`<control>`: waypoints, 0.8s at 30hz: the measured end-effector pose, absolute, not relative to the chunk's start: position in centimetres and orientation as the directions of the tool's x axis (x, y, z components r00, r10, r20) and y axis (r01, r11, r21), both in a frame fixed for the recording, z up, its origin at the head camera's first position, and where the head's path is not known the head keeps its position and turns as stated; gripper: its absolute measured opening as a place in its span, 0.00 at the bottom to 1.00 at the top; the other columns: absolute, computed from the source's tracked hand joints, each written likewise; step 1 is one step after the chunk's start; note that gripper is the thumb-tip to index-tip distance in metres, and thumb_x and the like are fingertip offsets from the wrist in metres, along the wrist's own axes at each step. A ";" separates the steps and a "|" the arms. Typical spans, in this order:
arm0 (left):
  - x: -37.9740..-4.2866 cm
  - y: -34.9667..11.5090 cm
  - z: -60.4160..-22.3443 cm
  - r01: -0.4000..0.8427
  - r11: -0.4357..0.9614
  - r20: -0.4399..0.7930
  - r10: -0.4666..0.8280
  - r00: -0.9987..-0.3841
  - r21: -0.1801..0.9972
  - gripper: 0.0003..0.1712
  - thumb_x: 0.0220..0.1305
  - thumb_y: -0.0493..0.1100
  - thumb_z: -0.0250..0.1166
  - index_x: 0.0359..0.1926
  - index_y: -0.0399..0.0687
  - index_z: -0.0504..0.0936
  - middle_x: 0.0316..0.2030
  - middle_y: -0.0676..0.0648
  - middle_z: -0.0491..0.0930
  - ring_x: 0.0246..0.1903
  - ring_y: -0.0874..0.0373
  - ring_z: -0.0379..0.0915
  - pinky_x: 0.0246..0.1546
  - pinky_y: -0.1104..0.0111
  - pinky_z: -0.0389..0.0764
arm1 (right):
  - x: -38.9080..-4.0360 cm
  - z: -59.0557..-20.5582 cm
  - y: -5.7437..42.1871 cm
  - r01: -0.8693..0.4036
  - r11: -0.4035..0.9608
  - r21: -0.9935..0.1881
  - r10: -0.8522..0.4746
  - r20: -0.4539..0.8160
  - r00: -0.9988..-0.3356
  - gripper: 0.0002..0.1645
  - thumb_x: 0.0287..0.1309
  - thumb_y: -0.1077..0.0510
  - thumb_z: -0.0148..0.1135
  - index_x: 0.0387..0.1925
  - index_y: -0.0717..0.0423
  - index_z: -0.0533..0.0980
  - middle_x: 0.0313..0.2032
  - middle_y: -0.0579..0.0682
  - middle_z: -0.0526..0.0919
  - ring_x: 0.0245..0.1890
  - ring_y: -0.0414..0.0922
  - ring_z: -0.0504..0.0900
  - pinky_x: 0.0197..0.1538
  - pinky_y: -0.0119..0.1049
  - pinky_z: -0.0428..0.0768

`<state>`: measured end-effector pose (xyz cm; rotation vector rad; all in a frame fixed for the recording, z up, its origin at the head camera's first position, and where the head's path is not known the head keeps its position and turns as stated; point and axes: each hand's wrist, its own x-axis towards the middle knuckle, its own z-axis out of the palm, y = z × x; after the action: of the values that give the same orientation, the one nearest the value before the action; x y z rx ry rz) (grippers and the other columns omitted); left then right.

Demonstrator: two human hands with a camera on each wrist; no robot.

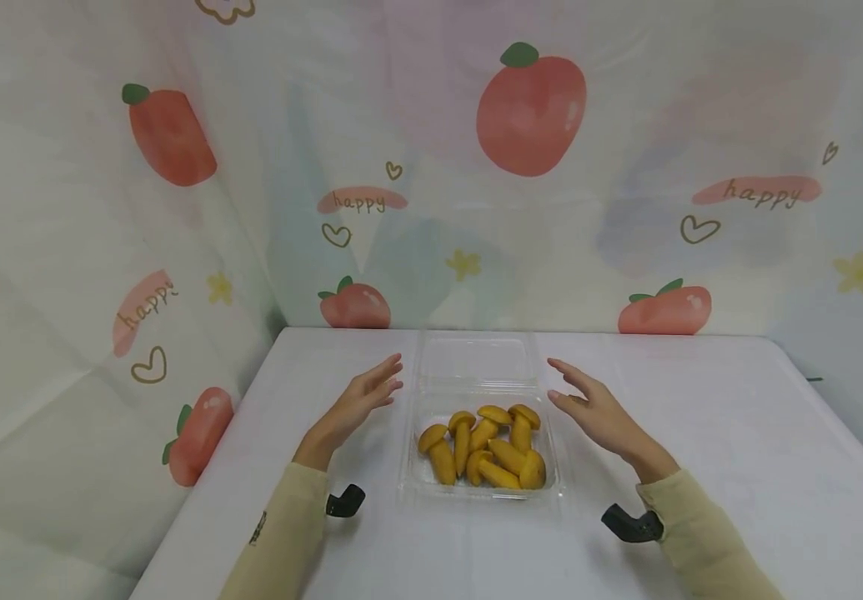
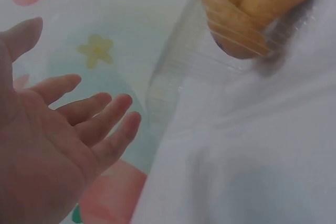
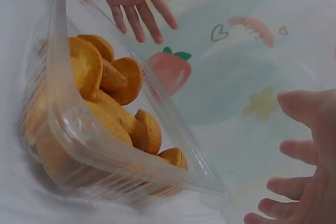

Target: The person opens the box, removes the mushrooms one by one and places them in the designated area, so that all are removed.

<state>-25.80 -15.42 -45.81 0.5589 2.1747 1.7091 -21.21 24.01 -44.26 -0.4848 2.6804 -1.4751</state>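
Observation:
Several yellow-brown mushrooms (image 1: 485, 446) lie in a clear plastic clamshell box (image 1: 431, 493) on the white table. Its transparent lid (image 1: 476, 360) is folded back, away from the person. My left hand (image 1: 356, 408) hovers to the left of the box, fingers extended and holding nothing; in the left wrist view the palm of this hand (image 2: 52, 150) shows with the fingers spread. On the opposite side my right hand (image 1: 602, 415) is held up, its fingers loosely straight and apart from the box. The right wrist view shows the mushrooms (image 3: 121, 103) close up and both hands bare.
The white table (image 1: 701, 400) meets a fabric backdrop (image 1: 431, 108) printed with fruit, flowers and hearts at the back. Another printed cloth (image 1: 41, 250) borders the left. A black wrist piece (image 1: 346, 501) sits by the left sleeve, another black piece (image 1: 632, 525) by the right.

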 end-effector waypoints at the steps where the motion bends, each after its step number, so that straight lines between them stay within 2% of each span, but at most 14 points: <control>1: -25.5 -15.4 -45.6 0.132 0.214 0.008 0.499 -0.867 0.968 0.35 0.80 0.46 0.49 0.81 0.48 0.49 0.80 0.39 0.50 0.76 0.37 0.56 0.74 0.46 0.61 | -21.0 -44.2 23.9 -0.261 0.492 -0.830 -0.297 0.122 -0.947 0.38 0.75 0.53 0.55 0.77 0.62 0.55 0.77 0.69 0.53 0.74 0.73 0.53 0.70 0.70 0.62; 4: -24.9 -15.4 -44.8 0.196 0.253 0.030 0.539 -0.842 0.947 0.37 0.79 0.46 0.52 0.81 0.51 0.48 0.81 0.42 0.48 0.76 0.35 0.53 0.74 0.44 0.60 | -20.5 -44.0 23.7 -0.299 0.500 -0.812 -0.305 0.158 -0.939 0.37 0.74 0.53 0.55 0.76 0.62 0.57 0.76 0.69 0.55 0.74 0.73 0.54 0.69 0.72 0.61; 9: -23.9 -15.5 -44.1 0.253 0.379 -0.035 0.611 -0.791 0.890 0.43 0.75 0.50 0.59 0.82 0.63 0.46 0.82 0.47 0.42 0.78 0.38 0.48 0.74 0.44 0.62 | -20.1 -44.3 23.1 -0.341 0.521 -0.782 -0.329 0.184 -0.926 0.37 0.74 0.53 0.55 0.76 0.62 0.58 0.76 0.69 0.57 0.75 0.71 0.55 0.68 0.73 0.63; 16: -22.8 -15.3 -44.3 0.314 0.467 -0.121 0.693 -0.711 0.827 0.54 0.66 0.55 0.68 0.82 0.60 0.43 0.82 0.41 0.36 0.80 0.43 0.40 0.73 0.42 0.63 | -19.2 -44.7 22.6 -0.369 0.525 -0.767 -0.352 0.199 -0.914 0.36 0.72 0.55 0.57 0.75 0.61 0.60 0.74 0.68 0.62 0.74 0.69 0.59 0.67 0.73 0.64; 24: -22.5 -15.1 -44.9 0.287 0.541 -0.210 0.680 -0.703 0.790 0.59 0.61 0.48 0.73 0.82 0.65 0.44 0.82 0.45 0.35 0.76 0.34 0.53 0.72 0.40 0.62 | -19.0 -45.0 22.2 -0.390 0.530 -0.753 -0.383 0.198 -0.902 0.35 0.70 0.57 0.60 0.74 0.59 0.62 0.73 0.67 0.64 0.71 0.70 0.63 0.66 0.72 0.67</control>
<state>-22.51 -15.07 -44.86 0.7816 2.2784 1.0387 -19.03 22.22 -44.98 -0.6962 2.7552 -1.3588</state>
